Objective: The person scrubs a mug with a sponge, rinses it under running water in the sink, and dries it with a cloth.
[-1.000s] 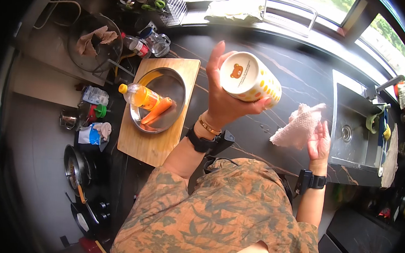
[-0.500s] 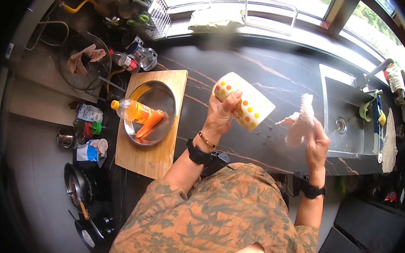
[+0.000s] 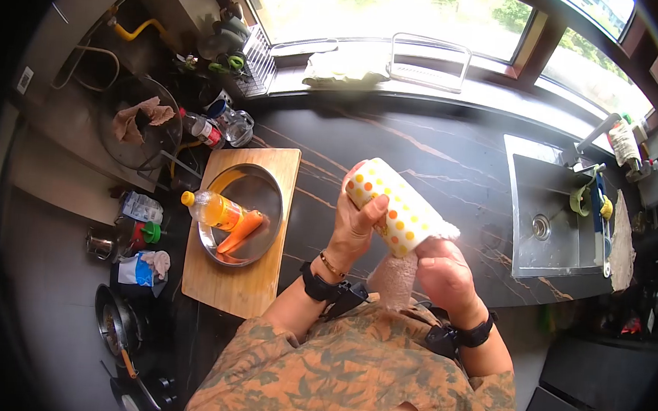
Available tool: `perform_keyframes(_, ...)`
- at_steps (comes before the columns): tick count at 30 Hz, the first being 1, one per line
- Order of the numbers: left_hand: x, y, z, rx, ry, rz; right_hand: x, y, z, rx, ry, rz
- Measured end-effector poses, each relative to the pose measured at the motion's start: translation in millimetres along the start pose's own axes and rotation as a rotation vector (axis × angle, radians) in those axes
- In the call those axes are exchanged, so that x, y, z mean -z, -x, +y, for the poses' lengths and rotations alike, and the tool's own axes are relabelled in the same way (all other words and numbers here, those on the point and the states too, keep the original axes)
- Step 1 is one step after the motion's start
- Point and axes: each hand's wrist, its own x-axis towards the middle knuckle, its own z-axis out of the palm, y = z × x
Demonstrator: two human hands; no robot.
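A white cup with orange and yellow dots point(image 3: 393, 206) lies tilted in my left hand point(image 3: 354, 230), whose fingers wrap round it. Its mouth faces right and down. My right hand point(image 3: 449, 277) is closed on a pinkish cloth point(image 3: 396, 280) at that mouth. Part of the cloth shows over the rim and part hangs below the cup; the right fingertips are hidden at the opening. Left of my hands, a steel pan point(image 3: 270, 236) on a wooden board point(image 3: 226, 290) holds an orange drink bottle point(image 3: 216, 211) and carrots point(image 3: 243, 230).
A steel sink point(image 3: 552, 253) with a tap point(image 3: 597, 134) is at the right of the dark counter point(image 3: 453, 149). A glass jug point(image 3: 236, 128) and a red-labelled bottle point(image 3: 204, 131) stand behind the board. A wire rack point(image 3: 259, 62) is at the back left.
My right hand has brought the cloth left to the cup's mouth and partly into it. The cup has turned from showing its base to showing its side, and sits lower in view.
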Motion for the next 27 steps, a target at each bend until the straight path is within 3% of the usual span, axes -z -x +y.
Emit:
perform_keyframes(3,-14,6,7,0.023,-0.04,-0.065,10,4,-5,-0.101,0.173,-0.055)
perform_keyframes(4,-20,7,6,0.013,-0.032,-0.093,-6,4,-7,-0.125,0.18,0.11)
perform_keyframes(7,-30,7,14,0.04,-0.024,-0.124,4,-1,21,0.082,-0.214,-0.005)
perform_keyframes(8,-29,6,18,0.042,-0.059,-0.137,6,-4,19,-0.051,-0.342,0.074)
perform_keyframes(10,-27,3,22,0.016,-0.175,-0.159,22,-22,34,0.106,0.485,0.099)
perform_keyframes(13,-26,3,18,-0.093,-0.395,-0.114,41,-50,29,0.219,1.139,-0.077)
perform_keyframes(16,-37,10,6,-0.286,-0.541,0.021,47,-64,22,0.111,0.978,-0.18)
perform_keyframes(18,-28,5,5,-0.086,-0.178,-0.028,33,-52,19,0.224,1.114,-0.105)
perform_keyframes(20,-22,4,0,0.052,0.197,-0.137,35,-35,27,0.135,0.596,-0.046)
perform_keyframes(23,-20,2,-8,0.119,0.35,-0.235,-24,-12,16,0.022,-0.394,0.109)
perform_keyframes(24,-22,3,-7,0.148,0.352,-0.232,-14,-11,27,0.053,-0.376,0.12)
perform_keyframes(27,-18,1,4,0.156,0.189,-0.221,22,-17,51,0.193,0.424,0.105)
